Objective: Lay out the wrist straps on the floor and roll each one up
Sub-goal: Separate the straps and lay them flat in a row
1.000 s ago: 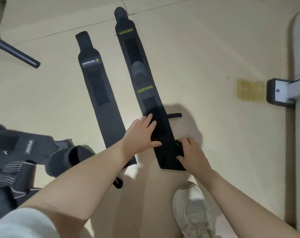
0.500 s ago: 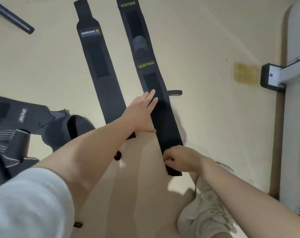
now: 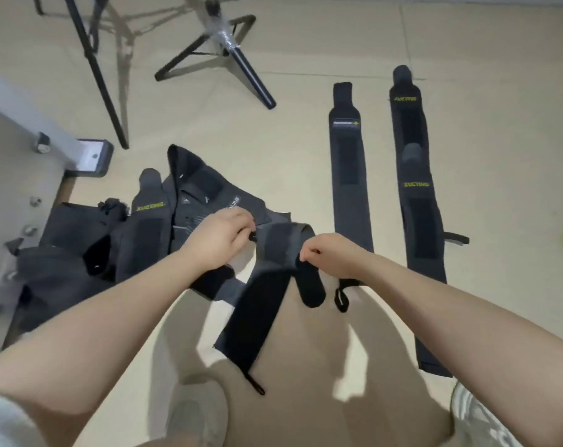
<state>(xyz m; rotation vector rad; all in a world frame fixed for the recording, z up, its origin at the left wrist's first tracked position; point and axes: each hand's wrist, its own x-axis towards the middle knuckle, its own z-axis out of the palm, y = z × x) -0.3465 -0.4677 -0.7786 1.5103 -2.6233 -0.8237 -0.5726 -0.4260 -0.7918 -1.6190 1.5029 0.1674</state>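
Two black wrist straps lie flat and straight on the beige floor at the right: a shorter one with a white label [image 3: 349, 175] and a longer one with yellow lettering [image 3: 417, 201]. A third black strap [image 3: 261, 304] hangs folded between my hands, its long end trailing down toward me with a thin loop at the tip. My left hand [image 3: 220, 240] pinches its left edge. My right hand [image 3: 330, 258] pinches its right fold. A heap of more black straps [image 3: 151, 227] lies to the left.
Black tripod legs [image 3: 241, 66] stand on the floor at the top left. A white furniture foot with a dark cap [image 3: 90, 156] and bolted metal brackets sit at the left edge. My shoes [image 3: 480, 417] show at the bottom.
My hands left the long yellow-lettered strap, which stays flat on the floor. The view swung left to the heap, and both hands now hold up another strap.
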